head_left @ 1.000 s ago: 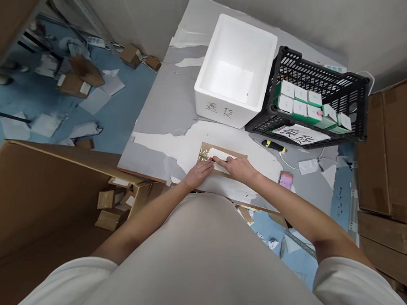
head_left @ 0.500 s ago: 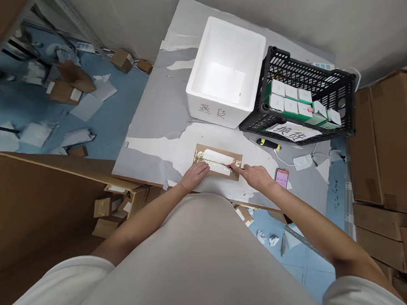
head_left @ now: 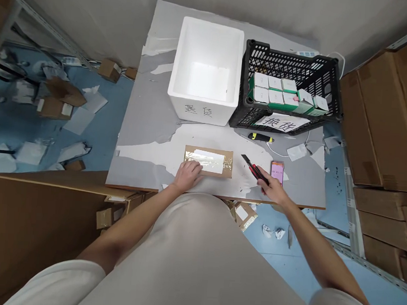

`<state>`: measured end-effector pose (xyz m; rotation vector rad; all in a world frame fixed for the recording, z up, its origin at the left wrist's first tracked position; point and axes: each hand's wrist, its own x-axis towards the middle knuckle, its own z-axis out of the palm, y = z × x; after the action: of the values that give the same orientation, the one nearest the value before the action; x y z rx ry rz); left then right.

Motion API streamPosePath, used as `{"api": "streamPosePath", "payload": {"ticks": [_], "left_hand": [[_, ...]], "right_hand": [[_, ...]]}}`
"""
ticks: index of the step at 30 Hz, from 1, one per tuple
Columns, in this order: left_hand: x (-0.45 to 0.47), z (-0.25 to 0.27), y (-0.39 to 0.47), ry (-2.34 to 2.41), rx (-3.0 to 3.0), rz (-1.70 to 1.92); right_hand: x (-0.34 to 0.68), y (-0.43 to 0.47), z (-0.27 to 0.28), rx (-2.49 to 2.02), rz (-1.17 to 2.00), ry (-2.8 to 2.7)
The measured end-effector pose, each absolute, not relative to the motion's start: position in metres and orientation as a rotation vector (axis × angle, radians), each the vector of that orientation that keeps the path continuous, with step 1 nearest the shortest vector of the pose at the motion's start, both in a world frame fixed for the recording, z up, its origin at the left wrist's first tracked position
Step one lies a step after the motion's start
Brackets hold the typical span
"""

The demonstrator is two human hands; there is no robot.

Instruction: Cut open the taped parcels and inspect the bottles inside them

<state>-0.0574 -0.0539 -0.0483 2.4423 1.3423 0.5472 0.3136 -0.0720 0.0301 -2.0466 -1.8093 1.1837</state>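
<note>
A small brown cardboard box (head_left: 226, 168) with a white label and shiny clear tape lies flat near the table's front edge. My left hand (head_left: 188, 174) is closed over the box's near left corner, its fingertips on the top. To the right of the box, my right hand (head_left: 271, 188) is wrapped around a red and black utility knife (head_left: 255, 170). The knife's dark blade points up and left, apart from the box. A phone (head_left: 276, 172) with a pink screen lies just beside my right hand.
A white foam box (head_left: 202, 108) stands at the back of the table (head_left: 140, 122). Right of it is a black plastic crate (head_left: 293, 61) holding several white and green boxes (head_left: 276, 97). A yellow and black tool (head_left: 260, 137) lies before the crate. A large open carton (head_left: 52, 183) stands at the left.
My right hand has drawn the utility knife off the box's top and away to the right. My left hand stays at the box's left end. The view has shifted slightly.
</note>
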Motion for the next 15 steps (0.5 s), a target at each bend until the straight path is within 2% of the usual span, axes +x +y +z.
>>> {"api": "streamPosePath", "payload": {"ticks": [3,9,15], "left_hand": [[-0.053,-0.032,-0.037,1.432,2.458,0.472],[-0.048,-0.025,-0.010,1.475,2.400,0.261],[-0.054,-0.033,-0.006,1.373,2.373,0.361]], "right_hand": [[0.290,-0.082,0.002,-1.862,1.535,-1.377],[0.270,-0.094,-0.013,-1.697,1.675,-1.149],[0.282,-0.080,-0.017,-1.632,1.803,-1.154]]}}
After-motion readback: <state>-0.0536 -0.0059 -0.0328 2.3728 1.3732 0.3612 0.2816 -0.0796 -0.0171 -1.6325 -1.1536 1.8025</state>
